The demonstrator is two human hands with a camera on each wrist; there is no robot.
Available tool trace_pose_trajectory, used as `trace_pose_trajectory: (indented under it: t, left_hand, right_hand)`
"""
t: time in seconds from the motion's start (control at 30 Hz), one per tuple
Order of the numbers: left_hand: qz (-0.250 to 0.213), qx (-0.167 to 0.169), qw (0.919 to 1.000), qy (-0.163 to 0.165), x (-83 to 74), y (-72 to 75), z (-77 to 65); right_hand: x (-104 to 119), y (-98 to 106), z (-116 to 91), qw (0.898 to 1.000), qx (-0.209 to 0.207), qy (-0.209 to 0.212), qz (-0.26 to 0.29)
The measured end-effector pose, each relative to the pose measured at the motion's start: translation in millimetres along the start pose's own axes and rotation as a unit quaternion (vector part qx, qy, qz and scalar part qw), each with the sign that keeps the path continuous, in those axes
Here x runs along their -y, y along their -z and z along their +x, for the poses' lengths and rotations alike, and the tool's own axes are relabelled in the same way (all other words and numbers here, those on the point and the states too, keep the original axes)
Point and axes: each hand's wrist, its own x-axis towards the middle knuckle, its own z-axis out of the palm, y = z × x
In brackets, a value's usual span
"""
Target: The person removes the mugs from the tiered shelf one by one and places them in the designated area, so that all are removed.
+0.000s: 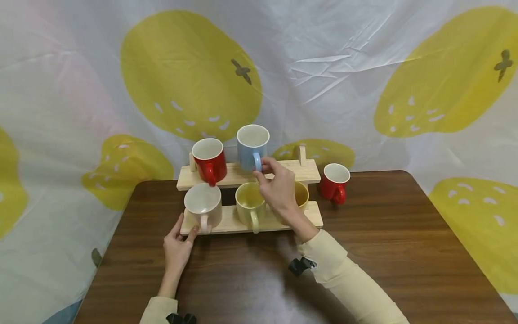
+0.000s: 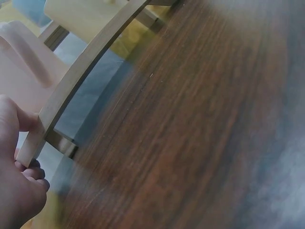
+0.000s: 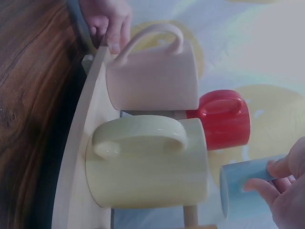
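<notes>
My right hand (image 1: 279,185) pinches the handle of a light blue mug (image 1: 247,154) at the upper board of a two-tier wooden rack (image 1: 232,227). I cannot tell whether the mug's base touches the board. My left hand (image 1: 178,247) grips the left end of the lower board, thumb above and fingers beneath in the left wrist view. Beside that thumb stands a pale pink mug (image 3: 155,78). A red mug (image 1: 216,167) stands upright to the blue one's left. Below is a pale yellow mug (image 3: 147,171); a darker yellow mug (image 1: 301,198) is partly hidden behind my right hand.
Another red mug (image 1: 333,184) stands on the brown wooden table (image 1: 364,252), right of the rack. A wooden upright (image 1: 302,155) rises at the upper board's right end. Behind the table hangs a white curtain (image 1: 323,90) with large yellow fruit prints.
</notes>
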Motion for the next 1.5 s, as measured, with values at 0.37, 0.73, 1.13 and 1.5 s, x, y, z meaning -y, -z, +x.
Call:
trace_pose_trajectory:
  t: [0.37, 0.73, 1.13, 1.5]
  left_hand:
    - [-0.007, 0.000, 1.0000, 0.005, 1.8, -2.3, -0.6]
    - [-0.002, -0.001, 1.0000, -0.005, 4.5, -2.6, 2.3]
    - [-0.012, 0.002, 0.9999, -0.005, 0.5, -2.4, 1.9]
    - [-0.005, -0.009, 0.9999, -0.007, 2.0, -2.3, -0.6]
  right_hand:
    - [4, 19, 0, 1.000, -0.017, 0.009, 0.005]
    - [-4, 47, -6, 0.999, -0.024, -0.021, 0.018]
    - [-21, 83, -20, 0.999, -0.038, -0.021, 0.000]
    - [-29, 106, -24, 0.997, -0.061, -0.009, -0.040]
